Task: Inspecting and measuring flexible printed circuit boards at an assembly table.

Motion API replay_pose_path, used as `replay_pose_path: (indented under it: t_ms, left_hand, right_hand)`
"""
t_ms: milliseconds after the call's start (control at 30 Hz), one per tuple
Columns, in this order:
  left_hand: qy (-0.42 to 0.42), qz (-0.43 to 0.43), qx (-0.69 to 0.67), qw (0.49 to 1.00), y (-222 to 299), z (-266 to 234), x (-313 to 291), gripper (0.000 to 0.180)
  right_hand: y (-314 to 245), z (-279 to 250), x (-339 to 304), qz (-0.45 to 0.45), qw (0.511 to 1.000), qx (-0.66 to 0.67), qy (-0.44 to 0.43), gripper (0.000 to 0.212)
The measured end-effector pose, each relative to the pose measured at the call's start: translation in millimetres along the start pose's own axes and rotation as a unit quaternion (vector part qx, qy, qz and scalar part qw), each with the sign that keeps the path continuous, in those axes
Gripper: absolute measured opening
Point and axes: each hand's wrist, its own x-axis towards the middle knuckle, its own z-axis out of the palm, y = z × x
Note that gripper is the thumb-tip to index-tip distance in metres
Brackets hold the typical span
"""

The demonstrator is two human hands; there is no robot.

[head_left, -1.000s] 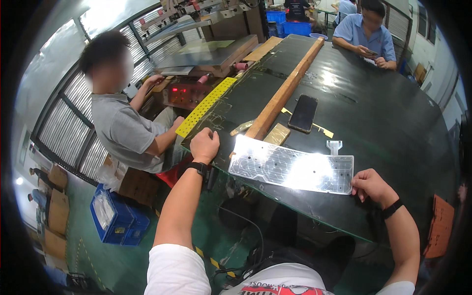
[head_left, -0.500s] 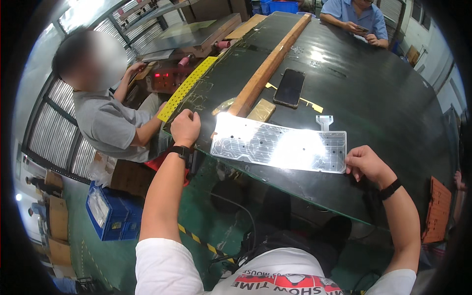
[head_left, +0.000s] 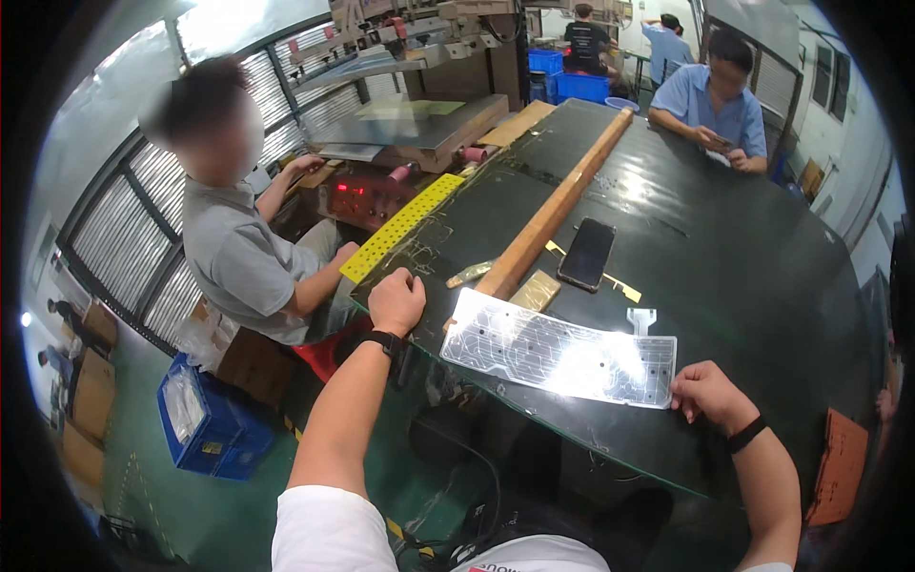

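Observation:
A translucent keyboard membrane sheet (head_left: 505,348) printed with circuit lines lies along the table's near edge, glaring brightly in the middle. Its short connector tail (head_left: 640,320) sticks out on the far side. My right hand (head_left: 707,393) pinches the sheet's right end between thumb and fingers. To the left of the sheet, my left hand (head_left: 396,302) rests on the table edge, curled into a fist and apart from the sheet; nothing shows in it. Beyond the sheet lie a gold-coloured block (head_left: 537,292) and a long wooden bar (head_left: 558,205).
A phone (head_left: 588,254) lies on the dark table (head_left: 743,257) over a yellow strip (head_left: 624,289). A perforated yellow strip (head_left: 402,227) runs along the left edge. One person (head_left: 238,243) sits at left, another (head_left: 720,110) at the far side. A blue crate (head_left: 212,424) stands on the floor.
The view has tilted up, so the table and hands appear lower and more of the room's back shows. Both hands keep about the same places by the sheet.

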Motion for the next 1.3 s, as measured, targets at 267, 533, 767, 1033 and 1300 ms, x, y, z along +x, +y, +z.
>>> replay_pose_path:
  t_ms: [267,533,767,1033,1300]
  left_hand:
    - [0.007,0.002,0.016,1.000,2.5,-5.8,1.7,0.020]
    - [-0.007,-0.010,0.017,1.000,3.7,-1.8,2.7,0.020]
    - [-0.004,-0.007,0.015,1.000,2.4,-1.3,1.8,0.020]
    - [-0.005,-0.010,0.017,1.000,3.3,-2.8,2.6,0.020]
    - [0.000,-0.005,0.009,1.000,1.8,-4.7,0.0,0.020]
  right_hand:
    - [-4.5,1.7,-0.7,-0.001,1.000,-0.013,-0.002,0.015]
    - [-3.5,0.6,0.4,-0.003,1.000,-0.006,0.001,0.014]
    - [-2.1,0.6,0.2,-0.007,1.000,-0.007,0.003,0.014]
    - [-4.3,1.3,0.0,-0.003,1.000,0.000,0.002,0.014]
    - [-1.5,2.0,-1.8,-0.006,1.000,-0.015,-0.001,0.015]
